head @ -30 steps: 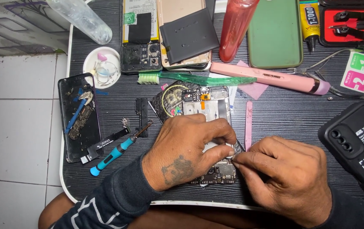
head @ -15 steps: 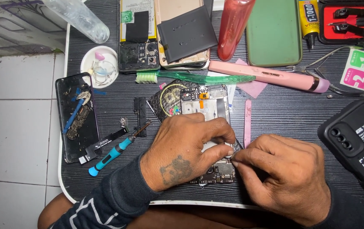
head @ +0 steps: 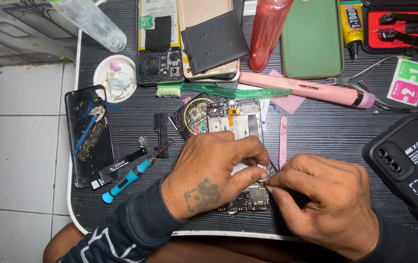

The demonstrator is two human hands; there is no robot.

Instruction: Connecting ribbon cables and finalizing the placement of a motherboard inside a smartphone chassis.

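Two hands work on an opened phone (head: 236,126) on the bench (head: 326,136). The left hand (head: 214,175) presses it with curled fingers. The right hand (head: 323,204) has its grip pinched tight at the phone's edge; what it pinches is hidden.

Matt ribbed black tabletop (head: 316,131); glossy, probably plastic green case (head: 312,39).

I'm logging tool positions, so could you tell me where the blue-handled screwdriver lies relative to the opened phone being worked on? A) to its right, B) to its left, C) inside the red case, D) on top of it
B: the blue-handled screwdriver lies on the table left of the opened phone, beside the left hand.
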